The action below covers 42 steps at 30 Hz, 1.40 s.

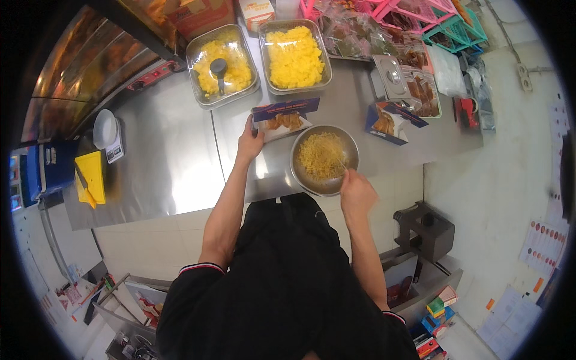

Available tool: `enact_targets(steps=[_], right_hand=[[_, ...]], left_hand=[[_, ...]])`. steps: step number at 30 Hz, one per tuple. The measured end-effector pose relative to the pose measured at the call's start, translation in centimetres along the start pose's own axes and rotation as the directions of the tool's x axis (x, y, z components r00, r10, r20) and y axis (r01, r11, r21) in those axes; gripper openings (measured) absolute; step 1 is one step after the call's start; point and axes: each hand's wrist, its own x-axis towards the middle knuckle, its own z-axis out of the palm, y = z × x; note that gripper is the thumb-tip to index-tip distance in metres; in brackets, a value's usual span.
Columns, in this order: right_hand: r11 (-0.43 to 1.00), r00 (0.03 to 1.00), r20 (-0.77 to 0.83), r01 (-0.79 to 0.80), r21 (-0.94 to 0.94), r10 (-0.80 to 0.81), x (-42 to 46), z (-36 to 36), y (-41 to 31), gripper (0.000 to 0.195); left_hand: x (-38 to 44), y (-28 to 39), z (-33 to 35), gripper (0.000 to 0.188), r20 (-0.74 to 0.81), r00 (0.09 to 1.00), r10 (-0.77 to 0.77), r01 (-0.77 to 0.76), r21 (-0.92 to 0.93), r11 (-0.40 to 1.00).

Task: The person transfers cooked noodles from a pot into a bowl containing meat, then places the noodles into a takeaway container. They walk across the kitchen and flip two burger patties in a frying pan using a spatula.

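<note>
My left hand (pixel 250 143) grips the left end of a blue and white paper food box (pixel 286 108), whose lid is up. Brown fried pieces (pixel 284 121) show inside or on the box; I cannot tell whether they are food or print. Just right of it stands a round steel mixing bowl (pixel 325 187) with yellow noodles (pixel 318 153) in it. My right hand (pixel 358 193) holds a thin utensil (pixel 342 165) at the bowl's near right rim. The utensil's far end reaches the noodles, where its shape is blurred.
Two clear-lidded tubs of yellow food (pixel 222 67) (pixel 294 58) stand behind. A second food box (pixel 382 128) is at right, near a lidded steel container (pixel 392 77). At left are a kitchen scale (pixel 114 146), a yellow cutting board (pixel 96 173), a knife (pixel 82 177) and a glass-fronted warmer (pixel 85 58).
</note>
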Motion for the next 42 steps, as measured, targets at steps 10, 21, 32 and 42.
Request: enact_targets(steps=[10, 21, 32, 42], right_hand=[[0.991, 0.992, 0.02, -0.12, -0.063, 0.121, -1.3, -2.9, 1.3, 0.026], [0.965, 0.981, 0.179, -0.117, 0.235, 0.076, 0.3, 4.8, 2.9, 0.022], [0.654, 0.967, 0.254, -0.187, 0.733, -0.008, -1.7, 7.4, 5.4, 0.023], [0.907, 0.985, 0.12, -0.158, 0.39, 0.121, -3.0, 6.2, 3.3, 0.026]], left_hand=[[-6.6, -5.3, 2.1, 0.054, -0.185, 0.982, 0.028, -0.044, -0.082, 0.996], [-9.4, 2.1, 6.4, 0.062, 0.46, 0.873, 0.163, 0.167, -0.595, 0.786], [-8.6, 2.7, 5.5, 0.063, 0.514, 0.84, 0.173, 0.163, -0.543, 0.824], [-8.9, 3.0, 6.0, 0.062, 0.507, 0.838, 0.201, 0.146, -0.564, 0.813]])
